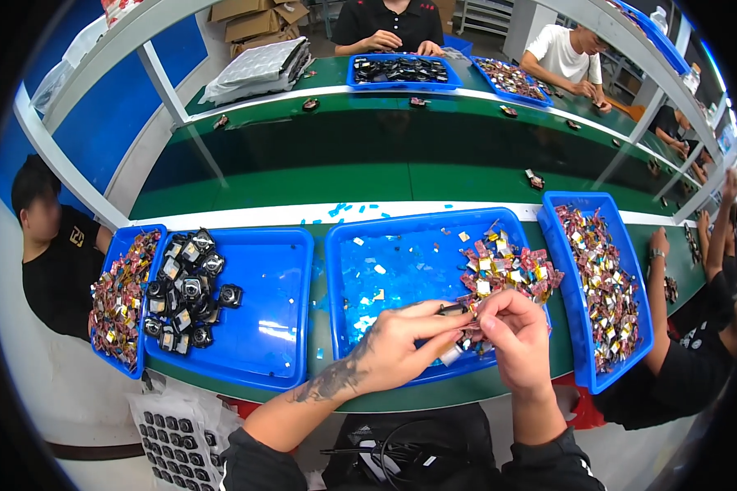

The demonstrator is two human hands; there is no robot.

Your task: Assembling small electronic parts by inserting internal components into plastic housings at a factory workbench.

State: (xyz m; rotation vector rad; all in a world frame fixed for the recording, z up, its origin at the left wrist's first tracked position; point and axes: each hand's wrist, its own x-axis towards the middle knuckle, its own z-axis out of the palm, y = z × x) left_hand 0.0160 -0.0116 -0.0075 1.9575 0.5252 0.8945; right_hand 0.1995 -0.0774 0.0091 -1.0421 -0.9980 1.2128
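Note:
My left hand (405, 340) grips a small black camera-like unit (453, 310), most of it hidden behind the fingers. Close against it, my right hand (514, 334) has thumb and forefinger pinched together at the unit's edge; whatever lies in that pinch is too small to make out. Both hands are over the near right part of a wide blue tray (332, 286). Inside that tray, small pinkish-red circuit boards (512, 266) with yellow and white parts are heaped at the right, and bits of blue film (385, 278) cover the left.
To the left, a blue tray (258, 372) holds black camera-like units (190, 286), beside a narrow tray of boards (123, 303). Another board-filled tray (590, 372) stands right. Beyond runs a green conveyor belt (319, 155) with scattered pieces. Co-workers sit across and at both sides.

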